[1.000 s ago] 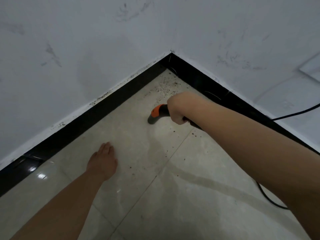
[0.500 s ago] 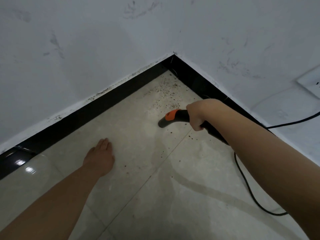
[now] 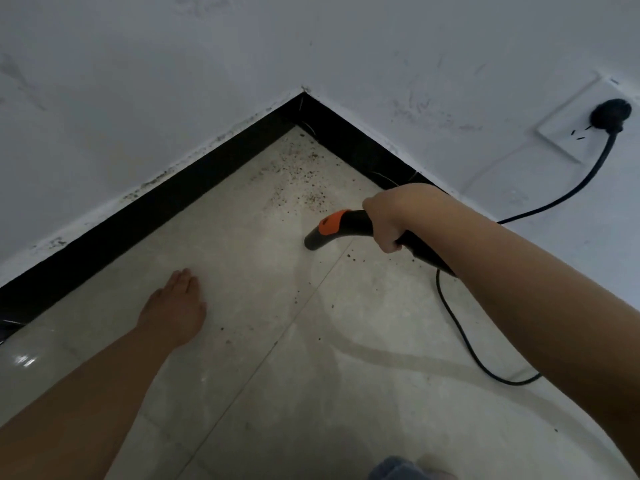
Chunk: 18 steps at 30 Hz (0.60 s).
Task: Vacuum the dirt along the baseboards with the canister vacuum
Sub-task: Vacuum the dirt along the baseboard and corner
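Right hand (image 3: 384, 221) grips vacuum nozzle (image 3: 334, 228), mouth at floor short of dirt (image 3: 298, 174) in baseboard (image 3: 194, 188) corner. Left hand (image 3: 176, 306) flat on floor. Risk — cord (image 3: 460, 327) snags, specks behind nozzle missed.

A corner of a room in a home.
White painted walls (image 3: 138, 81), scuffed and marked, meet above a black baseboard (image 3: 173, 206) and a pale glossy tile floor (image 3: 311, 393). Past the fingers (image 3: 384, 233), dirt (image 3: 298, 174) lies scattered in the corner; to their right, a black plug (image 3: 611, 112) sits in a white wall socket (image 3: 571, 133).
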Available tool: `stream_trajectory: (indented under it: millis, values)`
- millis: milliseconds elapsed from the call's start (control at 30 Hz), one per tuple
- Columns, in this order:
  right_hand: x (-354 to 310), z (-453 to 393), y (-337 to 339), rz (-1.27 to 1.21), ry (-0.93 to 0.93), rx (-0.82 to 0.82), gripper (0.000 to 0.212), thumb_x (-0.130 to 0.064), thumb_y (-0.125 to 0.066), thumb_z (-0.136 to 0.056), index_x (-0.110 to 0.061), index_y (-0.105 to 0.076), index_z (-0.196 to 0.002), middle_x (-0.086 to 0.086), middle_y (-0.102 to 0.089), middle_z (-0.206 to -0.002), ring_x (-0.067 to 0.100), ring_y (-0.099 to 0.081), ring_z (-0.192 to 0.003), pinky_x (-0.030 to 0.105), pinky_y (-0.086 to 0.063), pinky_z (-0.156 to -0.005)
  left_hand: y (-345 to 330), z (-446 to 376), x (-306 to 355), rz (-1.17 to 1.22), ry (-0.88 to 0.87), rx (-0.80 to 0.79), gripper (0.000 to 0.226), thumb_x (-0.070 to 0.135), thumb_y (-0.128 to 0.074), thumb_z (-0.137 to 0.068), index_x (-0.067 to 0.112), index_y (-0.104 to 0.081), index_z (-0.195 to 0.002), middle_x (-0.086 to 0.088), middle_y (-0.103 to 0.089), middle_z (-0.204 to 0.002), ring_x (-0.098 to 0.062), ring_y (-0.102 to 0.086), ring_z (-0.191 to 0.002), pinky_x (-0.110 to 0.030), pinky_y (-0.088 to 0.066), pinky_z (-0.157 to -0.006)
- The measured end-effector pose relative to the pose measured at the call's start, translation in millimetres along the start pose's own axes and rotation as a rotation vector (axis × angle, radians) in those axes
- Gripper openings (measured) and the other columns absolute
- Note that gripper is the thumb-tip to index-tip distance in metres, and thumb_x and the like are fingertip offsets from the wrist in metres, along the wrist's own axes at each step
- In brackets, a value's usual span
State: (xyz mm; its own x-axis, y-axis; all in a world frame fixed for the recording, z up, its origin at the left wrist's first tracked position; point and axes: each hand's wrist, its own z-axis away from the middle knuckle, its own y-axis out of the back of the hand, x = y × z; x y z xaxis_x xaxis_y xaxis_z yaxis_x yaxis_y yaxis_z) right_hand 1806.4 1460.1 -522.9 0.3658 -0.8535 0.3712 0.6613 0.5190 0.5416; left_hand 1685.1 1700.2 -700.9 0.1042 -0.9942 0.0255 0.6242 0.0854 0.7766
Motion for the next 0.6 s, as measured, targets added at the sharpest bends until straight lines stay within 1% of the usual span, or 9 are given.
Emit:
stream_trajectory:
  millis: [67,167,233,300,467,600]
  values:
    - [2,1,-5,-0.010,-0.010,-0.017,0.053,-0.003,-0.062,-0.074,-0.008,-0.048,-0.125,0.010,-0.055,-0.094,0.019,-0.054,-0.073,0.027,-0.045,-0.064,0,1,4,0.004,-0.002,-0.011,0.058,0.029,-0.019,-0.104,0.002,0.003,-0.150,-0.012,0.011,-0.158,-0.021,0.006,-0.147,-0.029,-0.013,-0.119]
    - [0,0,-11,-0.012,-0.018,0.000,0.051,-0.003,-0.061,-0.075,-0.007,-0.049,-0.125,0.008,-0.054,-0.091,0.016,-0.051,-0.067,0.024,-0.041,-0.054,1,4,10,-0.008,-0.011,-0.003,0.058,0.029,-0.019,-0.104,0.002,0.003,-0.150,-0.012,0.011,-0.158,-0.021,0.006,-0.147,-0.029,-0.013,-0.118]
    - [-5,-2,-10,-0.005,-0.016,-0.002,0.049,-0.003,-0.060,-0.076,-0.006,-0.050,-0.124,0.008,-0.052,-0.089,0.015,-0.049,-0.063,0.024,-0.038,-0.051,2,4,13,-0.016,-0.012,0.001,0.058,0.029,-0.019,-0.103,0.002,0.003,-0.150,-0.012,0.011,-0.158,-0.021,0.005,-0.147,-0.028,-0.013,-0.118]
    - [-10,-8,-3,-0.001,-0.006,-0.015,0.048,-0.003,-0.059,-0.077,-0.005,-0.051,-0.124,0.008,-0.051,-0.089,0.016,-0.048,-0.061,0.025,-0.037,-0.050,2,3,12,-0.025,-0.001,0.006,0.058,0.029,-0.020,-0.103,0.002,0.002,-0.150,-0.012,0.010,-0.158,-0.021,0.005,-0.147,-0.029,-0.014,-0.118]
    - [-21,-14,16,0.013,0.062,0.027,0.046,-0.004,-0.058,-0.076,-0.004,-0.053,-0.121,0.008,-0.051,-0.088,0.017,-0.048,-0.060,0.026,-0.038,-0.049,1,-1,7,-0.036,0.034,-0.003,0.057,0.028,-0.020,-0.104,0.002,0.002,-0.150,-0.013,0.010,-0.158,-0.022,0.005,-0.147,-0.029,-0.013,-0.119]
    - [-20,-13,0,0.009,0.067,0.043,0.051,-0.003,-0.059,-0.076,-0.004,-0.049,-0.126,0.008,-0.051,-0.086,0.017,-0.049,-0.064,0.025,-0.037,-0.048,4,-4,14,-0.035,0.029,-0.032,0.058,0.028,-0.020,-0.104,0.001,0.003,-0.149,-0.012,0.010,-0.158,-0.022,0.005,-0.147,-0.029,-0.012,-0.119]
